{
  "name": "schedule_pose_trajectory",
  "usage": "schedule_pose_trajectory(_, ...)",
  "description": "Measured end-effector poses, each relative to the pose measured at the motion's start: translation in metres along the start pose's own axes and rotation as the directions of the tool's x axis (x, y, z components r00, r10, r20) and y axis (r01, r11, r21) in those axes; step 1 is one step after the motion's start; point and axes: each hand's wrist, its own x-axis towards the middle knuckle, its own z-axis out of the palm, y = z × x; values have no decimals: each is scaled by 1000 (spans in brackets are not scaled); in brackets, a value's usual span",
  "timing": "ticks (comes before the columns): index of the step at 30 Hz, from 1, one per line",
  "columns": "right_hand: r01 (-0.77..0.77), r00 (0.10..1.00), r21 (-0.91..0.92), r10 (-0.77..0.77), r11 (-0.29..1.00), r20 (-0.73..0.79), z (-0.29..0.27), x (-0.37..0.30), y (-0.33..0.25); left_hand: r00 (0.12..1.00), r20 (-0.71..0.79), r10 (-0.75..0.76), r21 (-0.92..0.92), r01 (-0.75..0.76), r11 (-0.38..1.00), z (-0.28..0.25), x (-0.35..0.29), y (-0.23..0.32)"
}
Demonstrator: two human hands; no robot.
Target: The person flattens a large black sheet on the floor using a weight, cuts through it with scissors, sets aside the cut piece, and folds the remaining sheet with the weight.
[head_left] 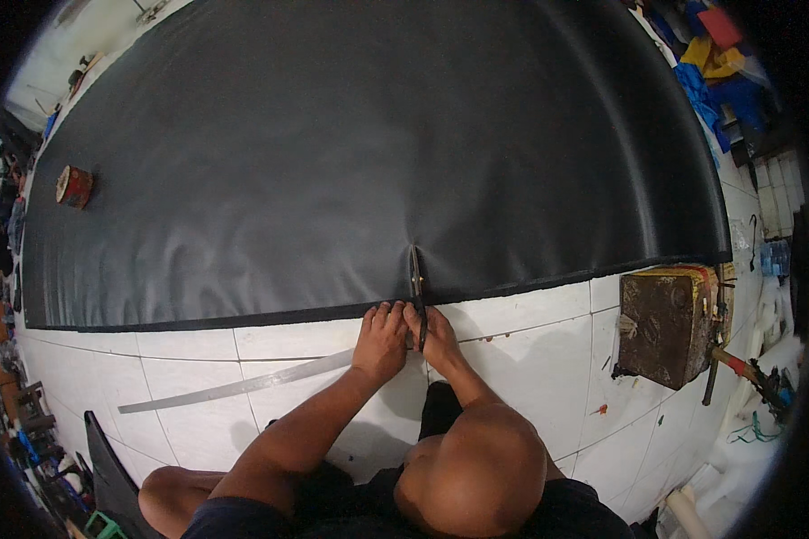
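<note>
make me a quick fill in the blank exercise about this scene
The person's right hand holds dark-handled metal ____.
A small, reddish, cylindrical object stands on the broad, smooth, black sheet near the picture's ____ edge.
A long, flat, silver metal ruler lies on the white tiled ____.

Missing words: scissors; left; floor.

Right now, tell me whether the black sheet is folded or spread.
Spread: the black sheet lies broad across the white tiles, slightly rippled near the scissors.
</note>
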Motion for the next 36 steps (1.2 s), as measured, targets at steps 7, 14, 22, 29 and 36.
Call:
schedule_pose_trajectory(7,131,981,-94,-143,987,-128,-2,2,0,1000,21,10,-20,-9,1000,-3,1,2)
schedule_pose_trajectory(14,2,996,-12,-3,1000,-90,5,9,-23,999,29,-13,-18,13,1000,-9,-4,-2)
schedule_pose_trajectory(22,-2,998,83,8,997,-63,-3,82,-70,997,73,20,8,-21,1000,-15,4,2)
schedule_pose_trajectory(29,-15,996,-10,14,1000,-90,-2,95,-81,989,150,-7,73,-4,997,-14,5,5)
schedule_pose_trajectory(36,-107,994,40,106,993,13,-12,87,-104,900,379,-213,98,190,977,-44,43,35)
